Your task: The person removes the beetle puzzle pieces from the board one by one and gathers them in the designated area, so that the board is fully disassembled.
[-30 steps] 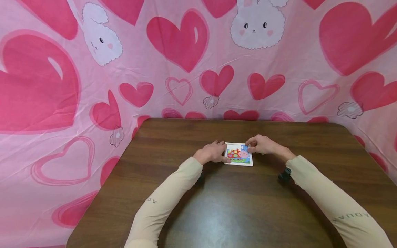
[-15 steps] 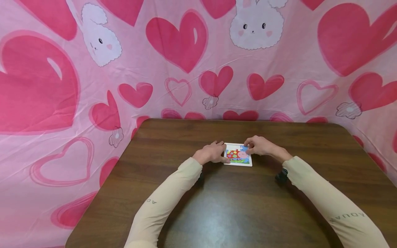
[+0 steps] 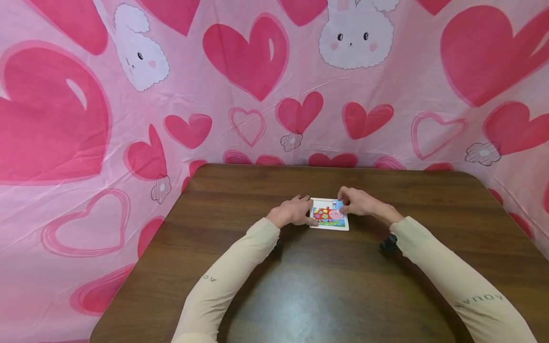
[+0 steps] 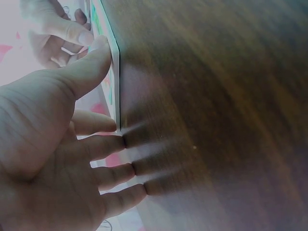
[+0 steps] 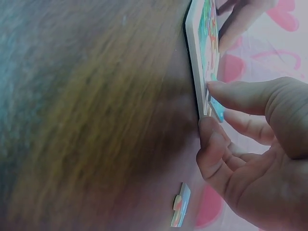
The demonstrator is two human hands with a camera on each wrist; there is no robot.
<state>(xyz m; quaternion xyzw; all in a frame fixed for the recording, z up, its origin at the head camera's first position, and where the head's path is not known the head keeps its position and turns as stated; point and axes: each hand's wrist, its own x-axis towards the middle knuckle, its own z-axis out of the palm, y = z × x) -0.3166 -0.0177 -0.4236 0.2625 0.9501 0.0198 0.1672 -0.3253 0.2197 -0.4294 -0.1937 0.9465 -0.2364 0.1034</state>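
Note:
A small white-framed jigsaw puzzle (image 3: 329,227) with a red, spotted, pink-faced picture lies on the table; bare white shows at its upper left. At its left edge rests my left hand (image 3: 292,211), thumb on the frame's near corner. The left wrist view shows that hand's fingers (image 4: 113,145) spread, tips touching the tabletop. My right hand (image 3: 359,201) is at the upper right corner of the puzzle. In the right wrist view, the right hand (image 5: 269,139) pinches a light-blue puzzle piece (image 5: 217,109), tilted up from the board. Its far side is hidden by the fingers.
A loose puzzle piece (image 5: 180,207) lies on the tabletop near my right hand in the right wrist view. The brown wooden table (image 3: 309,281) reaches back to a pink cloth (image 3: 266,119) printed with hearts and rabbits.
The blue patch by my right fingertips has shifted a little, and more white shows at the puzzle's top. My left hand keeps its place on the frame.

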